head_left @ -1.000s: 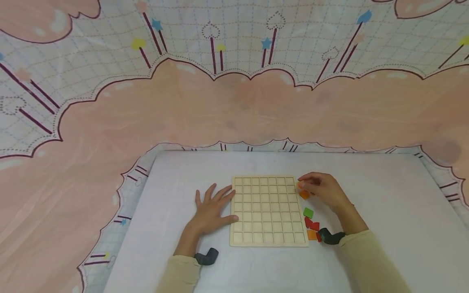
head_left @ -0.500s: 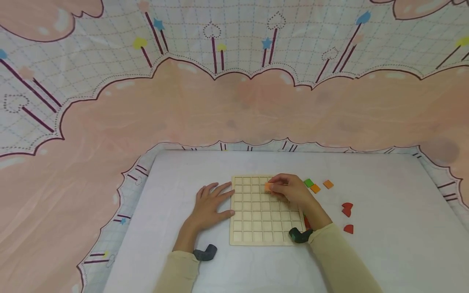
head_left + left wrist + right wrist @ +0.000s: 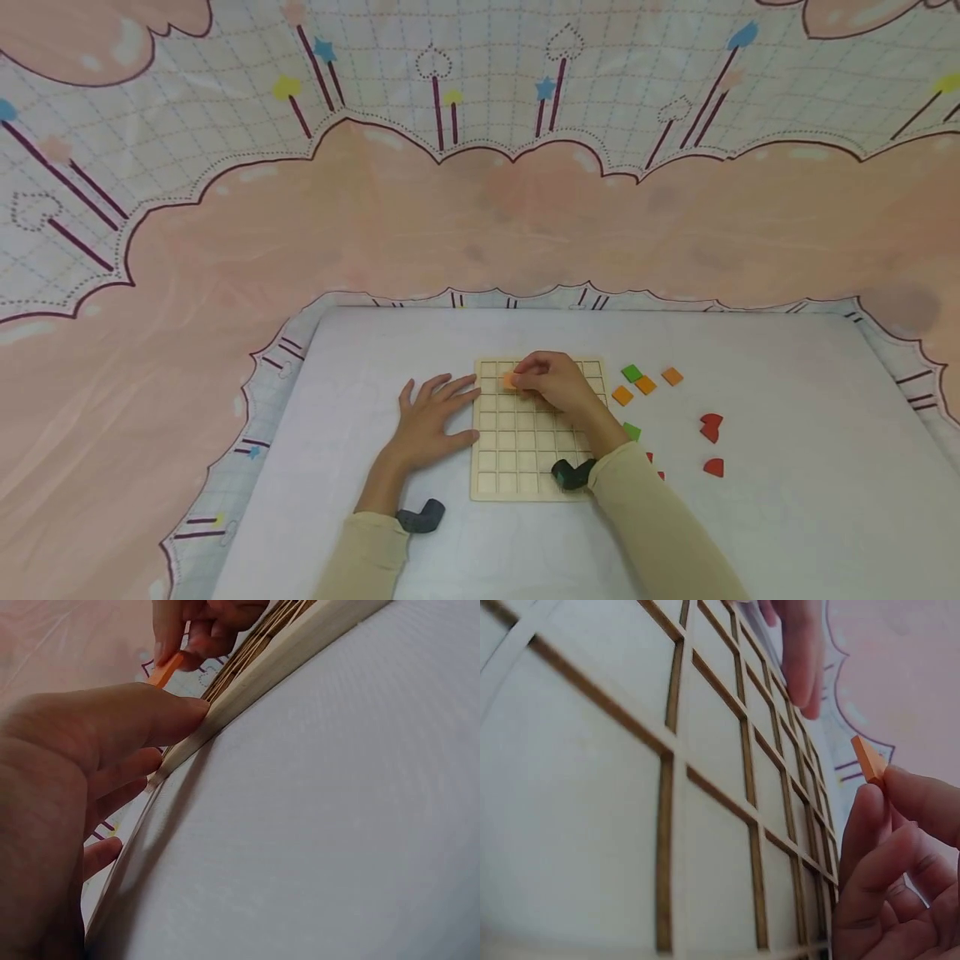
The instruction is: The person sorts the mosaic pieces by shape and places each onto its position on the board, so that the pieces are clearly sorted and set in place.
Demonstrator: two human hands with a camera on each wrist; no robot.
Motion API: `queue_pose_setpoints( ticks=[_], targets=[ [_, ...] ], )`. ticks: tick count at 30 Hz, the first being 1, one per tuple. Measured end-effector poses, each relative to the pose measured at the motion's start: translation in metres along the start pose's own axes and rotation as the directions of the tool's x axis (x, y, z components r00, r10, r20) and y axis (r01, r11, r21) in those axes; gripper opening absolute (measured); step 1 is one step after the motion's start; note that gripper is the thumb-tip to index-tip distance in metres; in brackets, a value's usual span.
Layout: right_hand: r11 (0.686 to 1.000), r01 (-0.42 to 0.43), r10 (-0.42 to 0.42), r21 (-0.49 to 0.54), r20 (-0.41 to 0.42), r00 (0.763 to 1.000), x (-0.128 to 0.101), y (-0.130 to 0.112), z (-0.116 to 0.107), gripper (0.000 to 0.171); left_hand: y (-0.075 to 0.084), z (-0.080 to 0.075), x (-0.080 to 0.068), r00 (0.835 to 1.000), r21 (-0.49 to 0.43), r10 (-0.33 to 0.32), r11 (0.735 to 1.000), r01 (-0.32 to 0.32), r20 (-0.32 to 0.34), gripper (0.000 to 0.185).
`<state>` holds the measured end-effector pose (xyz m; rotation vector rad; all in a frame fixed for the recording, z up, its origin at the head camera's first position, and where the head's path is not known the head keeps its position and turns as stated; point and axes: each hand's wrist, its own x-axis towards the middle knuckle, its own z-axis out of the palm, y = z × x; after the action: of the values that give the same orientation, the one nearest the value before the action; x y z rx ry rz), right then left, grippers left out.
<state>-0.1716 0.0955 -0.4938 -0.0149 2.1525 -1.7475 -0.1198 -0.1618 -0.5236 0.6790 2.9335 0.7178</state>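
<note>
A pale wooden grid board [image 3: 527, 442] with square cells lies on the white table. Over its upper left part, my right hand [image 3: 555, 383] pinches a small orange square tile [image 3: 509, 381] between thumb and fingertips. The right wrist view shows that orange tile [image 3: 868, 759] held on edge, above the cells. My left hand [image 3: 427, 425] rests with spread fingers along the board's left edge. In the left wrist view its thumb [image 3: 169, 712] touches the board's wooden rim [image 3: 262, 675].
Right of the board lie orange tiles [image 3: 672, 377], a green tile [image 3: 632, 373] and red rounded pieces [image 3: 713, 468]. Another green tile [image 3: 632, 431] and more red bits show partly behind my right sleeve [image 3: 660, 508]. A patterned cloth [image 3: 480, 225] hangs behind the table.
My right hand has come from the board's right side leftward over the grid, carrying the orange tile. Loose pieces at the right have come into view. My left hand stays at the board's edge.
</note>
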Motion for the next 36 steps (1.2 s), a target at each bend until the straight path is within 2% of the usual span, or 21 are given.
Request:
queue_pose_setpoints(
  ticks=[5, 13, 20, 23, 30, 36],
  targets=[
    [0.999, -0.02, 0.02, 0.04, -0.003, 1.0, 0.009, 0.003, 0.011, 0.015, 0.001, 0.0, 0.0, 1.0, -0.014, 0.008, 1.0, -0.008, -0.012, 0.066],
    [0.996, -0.072, 0.065, -0.062, -0.108, 0.992, 0.017, 0.0, 0.023, 0.012, -0.002, 0.002, 0.001, 1.0, 0.017, -0.007, 1.0, 0.007, 0.013, 0.068],
    [0.988, -0.144, 0.134, -0.049, -0.164, 0.977, 0.02, -0.005, 0.03, 0.014, -0.004, 0.003, 0.001, 1.0, 0.018, -0.011, 1.0, 0.011, 0.019, 0.067],
    [0.985, -0.161, 0.148, -0.062, -0.176, 0.973, 0.021, -0.006, 0.031, 0.013, -0.003, 0.003, 0.001, 1.0, 0.019, -0.011, 1.0, 0.011, 0.02, 0.068],
    [0.975, -0.155, 0.124, -0.161, -0.187, 0.974, 0.02, -0.007, 0.034, 0.012, -0.003, 0.002, 0.001, 1.0, 0.019, -0.013, 1.0, 0.013, 0.011, 0.068],
    [0.973, -0.179, 0.15, -0.145, -0.187, 0.971, 0.018, -0.007, 0.036, 0.013, -0.001, 0.0, -0.001, 1.0, 0.003, 0.001, 1.0, -0.001, -0.006, 0.067]
  ],
)
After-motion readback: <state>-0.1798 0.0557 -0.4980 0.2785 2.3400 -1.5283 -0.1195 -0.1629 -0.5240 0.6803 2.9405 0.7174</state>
